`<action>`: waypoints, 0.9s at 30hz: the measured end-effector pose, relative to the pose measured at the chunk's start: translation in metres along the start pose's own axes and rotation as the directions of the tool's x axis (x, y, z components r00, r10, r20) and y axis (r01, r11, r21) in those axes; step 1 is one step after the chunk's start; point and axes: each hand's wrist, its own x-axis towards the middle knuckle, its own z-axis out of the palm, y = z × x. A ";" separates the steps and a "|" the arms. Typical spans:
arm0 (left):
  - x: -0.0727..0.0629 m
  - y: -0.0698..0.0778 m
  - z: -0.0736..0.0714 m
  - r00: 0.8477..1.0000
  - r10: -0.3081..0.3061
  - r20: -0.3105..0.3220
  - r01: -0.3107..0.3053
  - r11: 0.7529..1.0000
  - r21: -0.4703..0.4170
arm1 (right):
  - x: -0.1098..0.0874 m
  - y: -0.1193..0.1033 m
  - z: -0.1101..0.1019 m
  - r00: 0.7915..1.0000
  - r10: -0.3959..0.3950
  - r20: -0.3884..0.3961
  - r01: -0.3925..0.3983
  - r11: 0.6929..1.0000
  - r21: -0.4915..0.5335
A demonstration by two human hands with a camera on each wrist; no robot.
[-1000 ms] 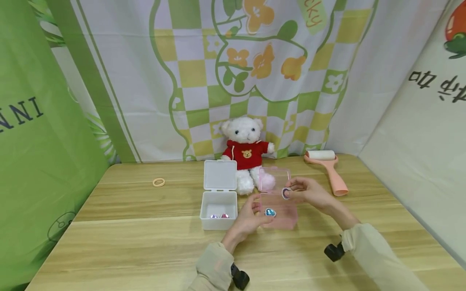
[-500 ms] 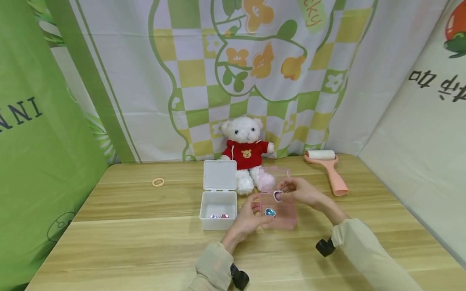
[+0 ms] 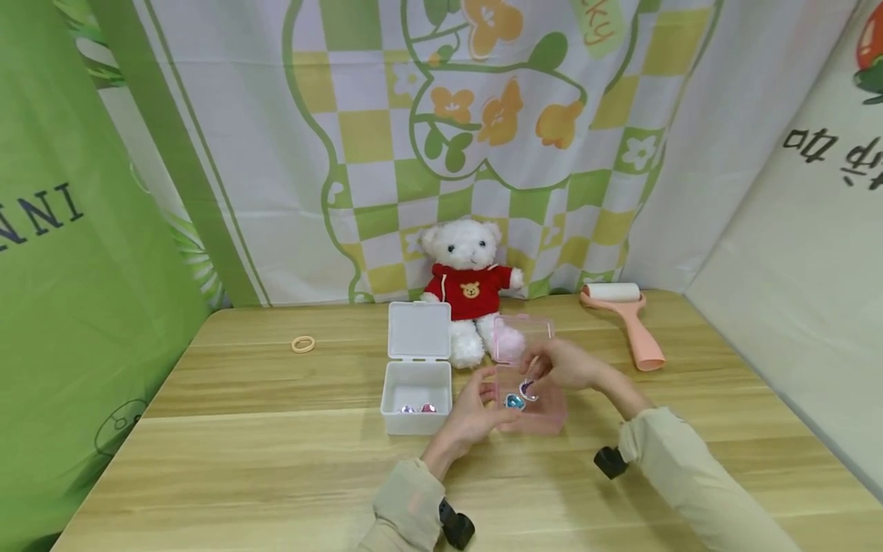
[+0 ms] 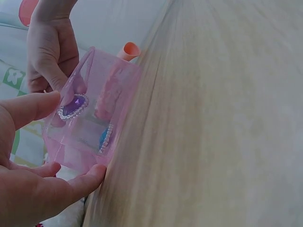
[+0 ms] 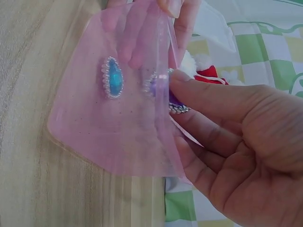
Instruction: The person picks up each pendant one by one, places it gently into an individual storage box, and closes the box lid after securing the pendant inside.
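My left hand (image 3: 474, 412) grips the left side of an open, see-through pink box (image 3: 548, 420), thumb in front and fingers behind. My right hand (image 3: 564, 363) pinches a purple gem (image 4: 75, 105) edged with small silvery beads, held at the box's opening, partly below the rim. A blue gem (image 5: 113, 78) with a beaded border lies inside the pink box. Left of it stands an open white box (image 3: 414, 425), where a lilac gem (image 3: 408, 409) and a pinkish-red gem (image 3: 428, 408) lie near the front wall.
Behind the boxes sits a white teddy bear (image 3: 469, 287) in a red hoodie. A peach lint roller (image 3: 631, 326) lies at the back right. At the left of the wooden table (image 3: 241, 460) is a small tan ring (image 3: 303, 344). A printed curtain hangs behind.
My right hand has moved left and down, bringing the purple gem from above the pink box's right part into its opening. The left hand stays on the box.
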 end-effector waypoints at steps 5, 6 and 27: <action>-0.001 0.001 0.000 1.000 -0.006 0.002 0.006 1.000 0.009 | 0.001 0.000 0.003 0.999 -0.007 0.043 0.007 1.000 -0.011; -0.001 0.002 0.000 1.000 -0.005 0.002 0.005 1.000 0.008 | 0.001 -0.001 0.004 0.999 -0.009 0.043 0.010 1.000 -0.013; -0.001 0.003 0.001 1.000 0.005 -0.003 -0.005 1.000 -0.005 | -0.001 -0.003 0.010 1.000 -0.005 -0.025 0.003 0.996 -0.090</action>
